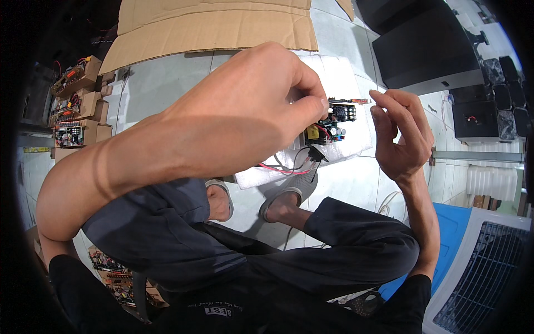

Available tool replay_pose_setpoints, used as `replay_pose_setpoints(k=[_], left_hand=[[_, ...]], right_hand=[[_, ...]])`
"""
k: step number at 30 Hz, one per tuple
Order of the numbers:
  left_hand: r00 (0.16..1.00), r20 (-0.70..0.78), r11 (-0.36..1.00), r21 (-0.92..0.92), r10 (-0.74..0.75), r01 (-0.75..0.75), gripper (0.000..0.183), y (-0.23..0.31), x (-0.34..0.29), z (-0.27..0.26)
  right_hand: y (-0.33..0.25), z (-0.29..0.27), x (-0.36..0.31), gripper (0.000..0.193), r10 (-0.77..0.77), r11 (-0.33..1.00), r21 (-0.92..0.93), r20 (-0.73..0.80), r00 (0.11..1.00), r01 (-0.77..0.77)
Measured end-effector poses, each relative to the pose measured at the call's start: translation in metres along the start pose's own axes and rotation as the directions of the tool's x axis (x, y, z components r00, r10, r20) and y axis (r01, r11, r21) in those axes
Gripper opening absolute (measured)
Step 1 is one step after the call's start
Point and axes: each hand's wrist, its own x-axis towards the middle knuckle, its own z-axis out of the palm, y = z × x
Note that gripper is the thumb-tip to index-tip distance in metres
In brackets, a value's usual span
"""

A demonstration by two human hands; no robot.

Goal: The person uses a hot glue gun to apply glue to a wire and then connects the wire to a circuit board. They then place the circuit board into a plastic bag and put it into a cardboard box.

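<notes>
My left hand (270, 94) reaches over from the left, thumb and forefinger pinched together on a short black cable (345, 101). The cable points right and ends in a reddish tip with bare-looking ends. Beside that tip is my right hand (406, 128), its forefinger and thumb curved but apart, with nothing visible between them. Under the left fingers lies a circuit board (336, 131) with a yellow transformer, capacitors and a finned metal part, partly hidden by my hand. Red and black wires (286, 167) trail from its near side. White foam sheet (350, 83) lies beneath the board.
Brown cardboard (217, 28) covers the floor ahead. At left, boxes of circuit boards (78, 119) are stacked; more boards (119, 278) sit low at left. Black cabinets (428, 50) stand far right. A blue and white slatted unit (478, 267) is near my right arm.
</notes>
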Motion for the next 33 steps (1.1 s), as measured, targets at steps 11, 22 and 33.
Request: replay_pose_setpoints(k=[11,22,33], left_hand=[[1.0,0.018,1.0,-0.004,-0.013,0.013,0.03,-0.002,0.0,0.0],[0.997,0.064,0.999,-0.041,-0.034,0.036,0.028,0.0,0.001,0.001],[1.0,-0.002,0.999,-0.034,0.012,-0.012,0.022,-0.002,0.001,0.002]], right_hand=[[-0.007,-0.002,0.0,0.018,0.086,0.994,0.069,0.052,0.995,-0.089],[-0.006,0.0,0.001,0.007,0.13,0.962,0.237,0.029,0.991,-0.133],[-0.004,-0.001,0.002,0.005,0.17,0.945,0.279,0.028,0.985,-0.171]])
